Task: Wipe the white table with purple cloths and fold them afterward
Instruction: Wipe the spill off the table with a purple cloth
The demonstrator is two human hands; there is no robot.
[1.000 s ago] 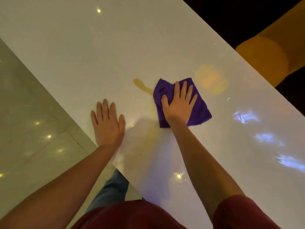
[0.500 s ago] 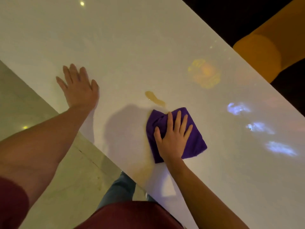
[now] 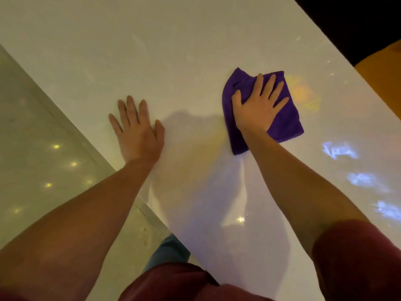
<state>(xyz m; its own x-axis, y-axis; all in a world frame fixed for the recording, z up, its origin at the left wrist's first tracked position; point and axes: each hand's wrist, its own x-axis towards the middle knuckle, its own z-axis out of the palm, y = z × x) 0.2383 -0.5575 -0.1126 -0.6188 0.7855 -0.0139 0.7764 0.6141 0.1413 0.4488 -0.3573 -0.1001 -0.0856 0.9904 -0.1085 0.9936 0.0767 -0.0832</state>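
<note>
Glossy white counter (image 3: 173, 51): the purple cloth (image 3: 286, 124) lies flat under the right hand (image 3: 258, 105), fingers spread; the left hand (image 3: 138, 131) rests splayed beside it. Soft, light, likely sliding easily; pinch a corner to lift

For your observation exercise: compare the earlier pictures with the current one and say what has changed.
The right hand has pushed the purple cloth away across the white table, over where a yellowish smear showed; none shows now. The left hand shifted but stays flat. The right hand's fingers stay spread on the cloth.
</note>
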